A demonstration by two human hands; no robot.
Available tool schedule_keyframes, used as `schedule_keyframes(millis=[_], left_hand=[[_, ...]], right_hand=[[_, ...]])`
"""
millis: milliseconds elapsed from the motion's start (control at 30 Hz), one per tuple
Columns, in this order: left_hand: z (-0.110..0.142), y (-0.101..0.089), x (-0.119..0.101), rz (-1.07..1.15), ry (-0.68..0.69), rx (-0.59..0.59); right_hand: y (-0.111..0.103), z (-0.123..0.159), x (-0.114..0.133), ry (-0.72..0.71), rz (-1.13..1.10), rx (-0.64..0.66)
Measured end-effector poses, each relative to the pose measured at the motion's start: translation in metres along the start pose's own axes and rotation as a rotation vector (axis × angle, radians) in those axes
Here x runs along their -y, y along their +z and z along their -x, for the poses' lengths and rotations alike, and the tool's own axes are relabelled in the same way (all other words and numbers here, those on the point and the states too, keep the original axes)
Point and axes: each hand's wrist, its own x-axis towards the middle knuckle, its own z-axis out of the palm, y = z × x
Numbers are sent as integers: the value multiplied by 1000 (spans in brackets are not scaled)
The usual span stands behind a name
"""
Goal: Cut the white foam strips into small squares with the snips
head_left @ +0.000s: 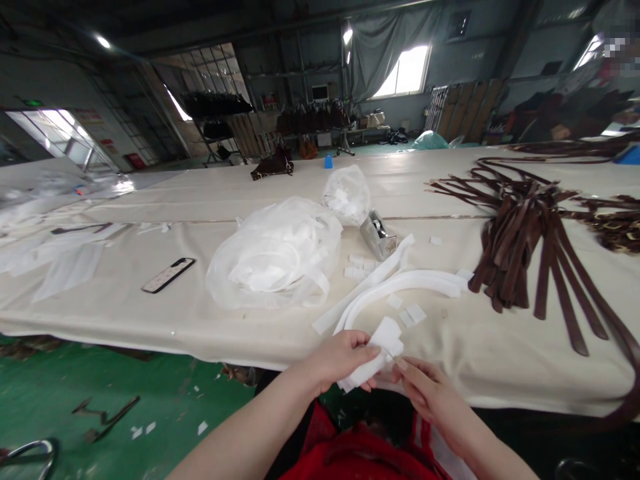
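Note:
My left hand (350, 357) is closed around a folded white foam strip (387, 335) at the table's front edge, thumb on top. The thumb and fingers of my right hand (423, 383) are pinched at the right edge of the same strip; whether a small piece sits between the fingertips is too fine to tell. Just beyond my hands, long white foam strips (415, 282) lie curved on the table. Small white squares (413, 315) are scattered beside them. A tape dispenser (379, 235) stands behind the strips.
Left of the strips sits a large clear plastic bag (275, 260) of white material, with a smaller bag (347, 195) behind. A phone (169, 275) lies farther left. Brown straps (520, 247) are heaped at right. The cream-covered table (450, 360) ends close to my body. A person (575, 113) is at far right.

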Motion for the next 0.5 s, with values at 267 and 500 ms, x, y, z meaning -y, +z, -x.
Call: schedule_keyframes(millis=[267,500], left_hand=[[-19,-5,-16,-38,-31,48],[-38,-11,-28,-104,-4,53]], right_hand=[[-8,-10,3,38,-135,15],[-15,-17,11,21,-156,18]])
